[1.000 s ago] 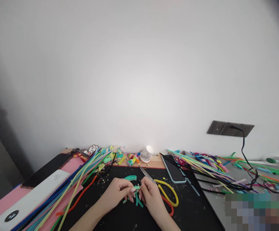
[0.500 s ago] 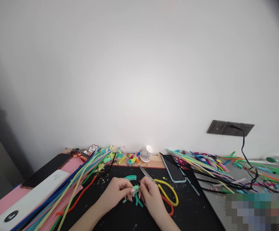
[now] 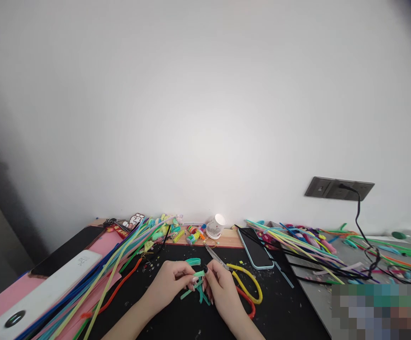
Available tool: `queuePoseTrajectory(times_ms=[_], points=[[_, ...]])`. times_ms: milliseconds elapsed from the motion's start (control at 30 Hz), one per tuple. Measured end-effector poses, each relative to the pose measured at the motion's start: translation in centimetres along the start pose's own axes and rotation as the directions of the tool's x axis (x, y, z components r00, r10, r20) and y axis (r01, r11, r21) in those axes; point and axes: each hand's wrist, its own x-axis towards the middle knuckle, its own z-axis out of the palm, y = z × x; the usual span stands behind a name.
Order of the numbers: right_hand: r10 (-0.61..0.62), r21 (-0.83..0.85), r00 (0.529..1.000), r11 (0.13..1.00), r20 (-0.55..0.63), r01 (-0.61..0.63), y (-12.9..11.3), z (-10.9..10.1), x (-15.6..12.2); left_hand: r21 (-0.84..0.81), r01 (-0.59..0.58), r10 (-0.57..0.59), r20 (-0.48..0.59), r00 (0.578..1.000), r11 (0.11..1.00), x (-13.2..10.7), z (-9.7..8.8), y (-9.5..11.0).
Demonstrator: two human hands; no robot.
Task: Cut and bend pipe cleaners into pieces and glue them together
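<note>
My left hand point(image 3: 173, 282) and my right hand point(image 3: 220, 286) meet above the black mat point(image 3: 177, 321). Between their fingertips they pinch a short green pipe cleaner point(image 3: 199, 274), one hand at each end. Several cut green pipe cleaner pieces point(image 3: 201, 295) lie below the fingers, and a teal bundle of short pieces point(image 3: 193, 261) lies just behind. Scissors point(image 3: 250, 282) with a yellow and a red handle rest beside my right hand, blades pointing away and partly hidden by that hand.
Long coloured pipe cleaners point(image 3: 99, 278) cover the left side, near a white case point(image 3: 46, 295). A paper cup point(image 3: 216, 226) and a phone point(image 3: 257, 249) stand and lie at the back. More pipe cleaners point(image 3: 308, 255) and a black cable point(image 3: 359, 222) are at right.
My fingers have shifted slightly on the green pipe cleaner, and more of the cut pieces below shows. The hands otherwise stay in place.
</note>
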Motion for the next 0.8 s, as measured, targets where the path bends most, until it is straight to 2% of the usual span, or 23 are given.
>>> queuePoseTrajectory(times_ms=[200, 800], points=[[0.002, -0.04, 1.0, 0.999, 0.002, -0.002, 0.06, -0.07, 0.04, 0.002, -0.01, 0.01, -0.004, 1.0, 1.0, -0.05, -0.05, 0.09], [0.01, -0.04, 1.0, 0.999, 0.018, -0.009, -0.04, 0.04, 0.01, 0.17, -0.091, 0.092, -0.001, 0.996, 0.981, -0.27, -0.3, 0.93]])
